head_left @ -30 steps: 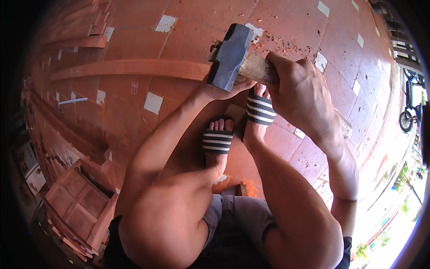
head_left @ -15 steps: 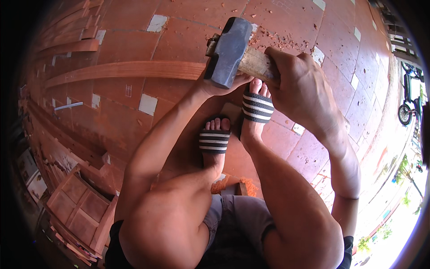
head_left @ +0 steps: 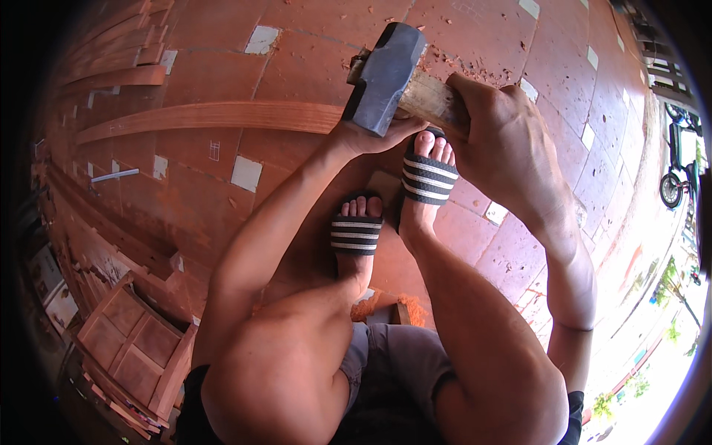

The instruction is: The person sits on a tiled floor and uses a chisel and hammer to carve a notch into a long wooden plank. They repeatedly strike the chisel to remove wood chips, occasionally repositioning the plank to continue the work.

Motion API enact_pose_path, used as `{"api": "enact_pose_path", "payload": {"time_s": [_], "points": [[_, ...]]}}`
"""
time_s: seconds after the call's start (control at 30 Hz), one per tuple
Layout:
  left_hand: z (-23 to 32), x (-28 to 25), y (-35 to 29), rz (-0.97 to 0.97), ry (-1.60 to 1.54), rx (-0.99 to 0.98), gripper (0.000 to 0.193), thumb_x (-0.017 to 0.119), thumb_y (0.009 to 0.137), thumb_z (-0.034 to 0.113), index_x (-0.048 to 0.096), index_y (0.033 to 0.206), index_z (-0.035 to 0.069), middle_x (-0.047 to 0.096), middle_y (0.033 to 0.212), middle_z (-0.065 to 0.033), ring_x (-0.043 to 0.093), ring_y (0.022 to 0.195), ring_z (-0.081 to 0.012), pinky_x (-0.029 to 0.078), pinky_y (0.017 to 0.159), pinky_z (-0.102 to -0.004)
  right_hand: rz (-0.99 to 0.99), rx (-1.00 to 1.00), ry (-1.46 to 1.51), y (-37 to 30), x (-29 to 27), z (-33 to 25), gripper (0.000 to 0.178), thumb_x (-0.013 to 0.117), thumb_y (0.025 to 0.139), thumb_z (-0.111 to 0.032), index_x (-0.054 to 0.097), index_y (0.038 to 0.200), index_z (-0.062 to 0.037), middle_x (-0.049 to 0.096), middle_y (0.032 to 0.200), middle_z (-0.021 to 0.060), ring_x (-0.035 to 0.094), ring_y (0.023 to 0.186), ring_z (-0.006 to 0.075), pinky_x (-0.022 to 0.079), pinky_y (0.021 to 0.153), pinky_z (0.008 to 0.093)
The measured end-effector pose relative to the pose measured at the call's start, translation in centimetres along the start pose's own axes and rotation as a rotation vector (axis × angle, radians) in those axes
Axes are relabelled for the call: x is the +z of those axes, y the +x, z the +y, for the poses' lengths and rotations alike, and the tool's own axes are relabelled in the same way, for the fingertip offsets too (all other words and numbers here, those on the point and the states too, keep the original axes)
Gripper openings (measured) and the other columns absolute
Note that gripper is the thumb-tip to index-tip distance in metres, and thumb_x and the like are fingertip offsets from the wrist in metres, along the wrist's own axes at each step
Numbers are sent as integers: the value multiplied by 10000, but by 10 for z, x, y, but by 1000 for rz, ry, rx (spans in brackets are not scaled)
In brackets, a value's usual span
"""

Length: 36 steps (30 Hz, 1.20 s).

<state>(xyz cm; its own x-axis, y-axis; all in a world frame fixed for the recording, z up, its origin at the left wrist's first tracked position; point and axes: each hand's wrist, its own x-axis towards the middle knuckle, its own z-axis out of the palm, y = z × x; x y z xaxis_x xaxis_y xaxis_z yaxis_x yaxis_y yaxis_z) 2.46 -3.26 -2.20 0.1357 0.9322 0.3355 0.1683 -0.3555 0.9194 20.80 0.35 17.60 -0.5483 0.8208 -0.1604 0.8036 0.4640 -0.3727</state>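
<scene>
A sledgehammer [head_left: 389,78] with a dark, blocky metal head and a worn wooden handle is raised in front of me. My right hand [head_left: 500,137] is closed around its handle, close below the head. Behind and under the hammer head is my left hand [head_left: 374,139], its fingers curled and partly covered by the hammer; what they hold is hidden. A long reddish wooden plank [head_left: 208,117] runs in from the left and ends at the left hand. Both my feet, in striped slides [head_left: 356,234], rest below the hammer.
Reddish floor tiles with white insets carry wood shavings [head_left: 463,67] beyond the hammer. Stacked timber [head_left: 111,74] lies at the far left, and a panelled wooden frame [head_left: 130,345] at the near left. Orange sawdust [head_left: 410,310] lies between my legs. A motorbike [head_left: 673,167] stands at the right.
The hammer and my right hand have shifted slightly up and to the right. My left hand has stayed nearly in place behind the head.
</scene>
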Motion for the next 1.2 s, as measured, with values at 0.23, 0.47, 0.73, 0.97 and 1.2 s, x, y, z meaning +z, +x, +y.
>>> {"api": "enact_pose_path", "payload": {"time_s": [0.23, 0.47, 0.73, 0.97, 1.2], "points": [[13, -22, -4, -21, -54, -23, 495, 848, 935, 280, 634, 1303, 28, 700, 1134, -109, 683, 994, -245, 564, 873, -383, 69, -41, -4, -6, -5, -12, 299, 697, 840, -47, 713, 1138, -27, 731, 918, 267, 716, 969, 455, 584, 886, 536], [14, -26, -5, 49, 12, 5, 524, 853, 933, 298, 625, 1321, 30, 701, 1154, -112, 685, 1011, -249, 570, 888, -385, -11, -33, 25, 3, -4, -10, 297, 717, 830, -52, 717, 1127, -37, 728, 915, 278, 720, 952, 467, 601, 837, 540], [20, -24, -2, 70, 64, 51, 339, 797, 954, 167, 687, 1246, 35, 741, 1183, -62, 670, 1181, -203, 525, 1022, -390, 180, -99, 42, -4, -11, -20, 201, 785, 838, -54, 666, 989, 2, 691, 815, 256, 684, 849, 488, 555, 711, 499], [26, -37, 3, -47, 202, 13, 382, 803, 947, 178, 665, 1270, 26, 727, 1204, -84, 677, 1143, -201, 542, 986, -380, 182, -123, 56, -2, -14, -20, 229, 780, 828, -20, 676, 1032, -5, 684, 834, 263, 674, 848, 490, 547, 698, 494], [31, -17, -9, -3, -209, -72, 413, 794, 940, 107, 641, 1311, 11, 715, 1234, -99, 683, 1141, -192, 551, 1008, -371, 177, -142, 94, -3, -18, -27, 230, 764, 836, -8, 693, 1054, 0, 701, 838, 248, 690, 832, 478, 559, 705, 492]]}}
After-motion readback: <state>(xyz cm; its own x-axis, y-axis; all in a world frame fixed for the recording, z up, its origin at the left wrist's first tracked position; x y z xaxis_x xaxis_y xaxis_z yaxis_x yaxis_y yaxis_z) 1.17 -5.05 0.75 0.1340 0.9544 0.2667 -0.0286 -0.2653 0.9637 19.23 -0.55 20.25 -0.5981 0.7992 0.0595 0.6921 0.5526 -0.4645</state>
